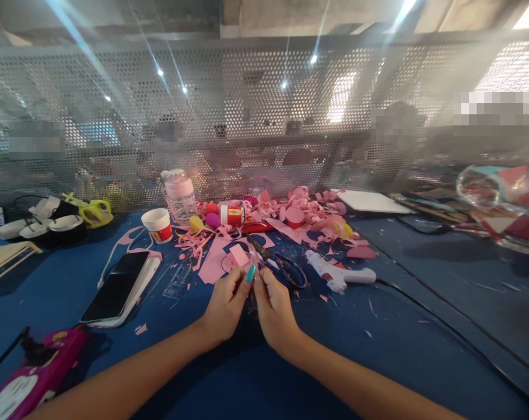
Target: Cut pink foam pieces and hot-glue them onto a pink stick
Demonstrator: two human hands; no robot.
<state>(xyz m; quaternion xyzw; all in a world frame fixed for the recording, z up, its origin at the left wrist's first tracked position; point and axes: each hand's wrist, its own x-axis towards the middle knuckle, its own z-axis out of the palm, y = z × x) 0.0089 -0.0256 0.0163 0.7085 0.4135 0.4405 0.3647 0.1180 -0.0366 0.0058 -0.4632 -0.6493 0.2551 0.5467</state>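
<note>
My left hand (226, 303) and my right hand (273, 308) meet fingertip to fingertip over the blue table (378, 356). Both pinch one small pink paper piece (254, 273) between thumb and fingers; most of it is hidden by the fingers. Just beyond the fingertips lie a pink paper sheet (218, 259) with a small pink square on it and dark-handled scissors (281, 265). A white glue gun (338, 274) lies to the right of my right hand, its cable trailing right.
A phone on a white case (122, 286) lies left. A white cup (158, 224), a pink bottle (179, 195), a glue tube (232, 214) and heaped pink scraps (308, 216) sit behind. A perforated metal screen (247, 105) closes the back. A magenta pouch (32, 379) is near left.
</note>
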